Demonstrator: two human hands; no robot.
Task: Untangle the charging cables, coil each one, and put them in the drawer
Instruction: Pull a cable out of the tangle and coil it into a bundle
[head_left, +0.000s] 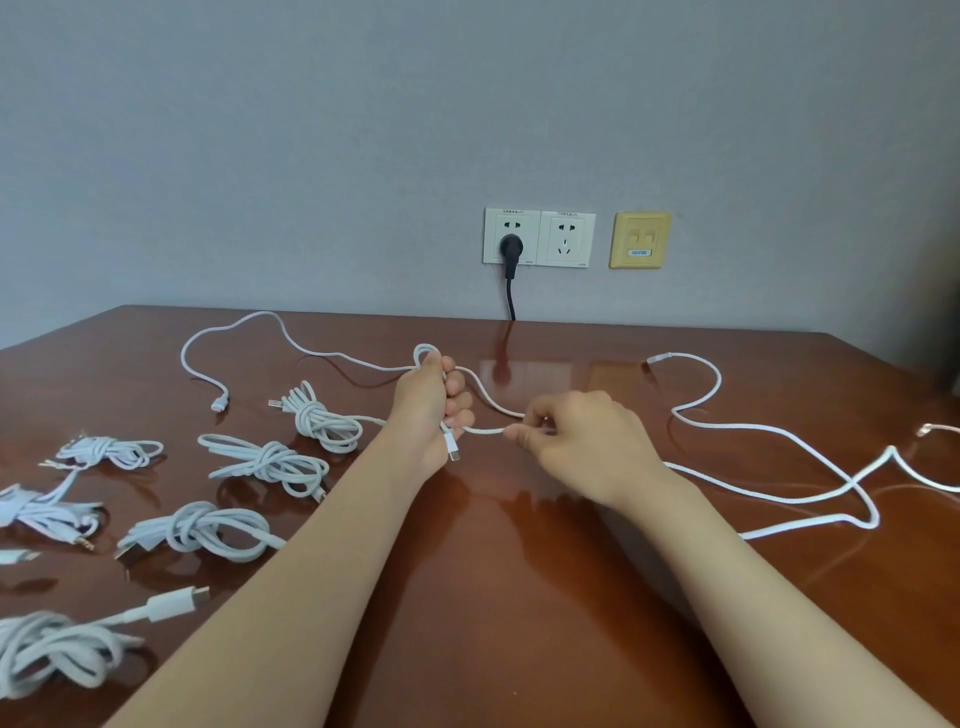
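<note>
Above the table (519, 597), left hand (423, 410) grips the white cable (779, 431); right hand (576, 441) pinches it.

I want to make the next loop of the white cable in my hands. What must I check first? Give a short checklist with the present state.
1. Left hand grips the started loop: ok.
2. Right hand pinches the same cable: ok.
3. Plug end hangs free below the left hand: ok.
4. Loose cables on the right cross; knotted or not: cannot tell.
5. Coiled cables lie apart, on the left: ok.
6. Drawer in view: not ok.
</note>
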